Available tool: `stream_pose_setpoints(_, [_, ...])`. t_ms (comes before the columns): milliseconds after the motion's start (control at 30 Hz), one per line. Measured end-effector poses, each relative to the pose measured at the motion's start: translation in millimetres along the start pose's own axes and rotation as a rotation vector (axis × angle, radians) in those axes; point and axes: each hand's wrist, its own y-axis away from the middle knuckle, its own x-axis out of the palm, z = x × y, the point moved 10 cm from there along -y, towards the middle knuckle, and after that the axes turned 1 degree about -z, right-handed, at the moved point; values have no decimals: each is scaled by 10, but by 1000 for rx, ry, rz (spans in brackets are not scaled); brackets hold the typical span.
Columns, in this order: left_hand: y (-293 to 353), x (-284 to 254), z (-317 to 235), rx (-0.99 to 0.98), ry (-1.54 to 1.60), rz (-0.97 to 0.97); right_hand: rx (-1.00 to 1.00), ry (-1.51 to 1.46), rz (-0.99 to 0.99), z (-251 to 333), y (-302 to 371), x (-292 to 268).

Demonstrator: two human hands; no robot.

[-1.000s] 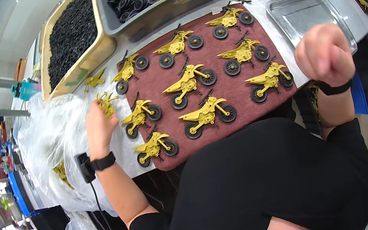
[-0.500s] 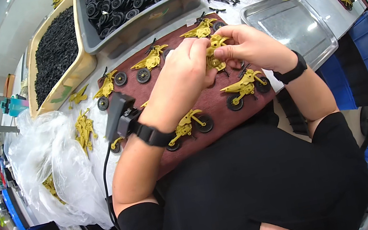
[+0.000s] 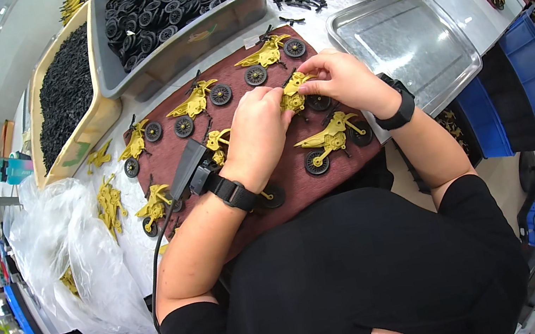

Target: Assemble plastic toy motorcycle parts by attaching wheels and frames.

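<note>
Your L hand (image 3: pixel 255 132) and R hand (image 3: pixel 347 80) hold the toy bike (image 3: pixel 294 96) over the mat's (image 3: pixel 311 190) right side. L grip closed on left end, R grip pinching right end, prob. for steadiness. Other bikes (image 3: pixel 330 136) spaced apart, presumably for finger room; wheel bin (image 3: pixel 158 72) far left, w/in reach.

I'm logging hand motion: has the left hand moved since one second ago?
Yes. Against the red mat, the left hand has moved right, from beyond the mat's left edge to over it.
</note>
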Motion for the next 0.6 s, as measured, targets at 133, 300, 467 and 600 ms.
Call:
stream_pose_setpoints(133, [27,40,-8,5,-17,5,-88,122,-28,48,21,15])
stream_pose_setpoints(300, [52,117,28,-9,-53,26,-126,118,-48,73,37,44])
stream_pose_setpoints(467, [55,151,64,-32,-31,58,-136,156,-51,97,42,64])
stream_pose_setpoints(600, [81,125,60,-31,-22,26,-141,156,-59,76,40,105])
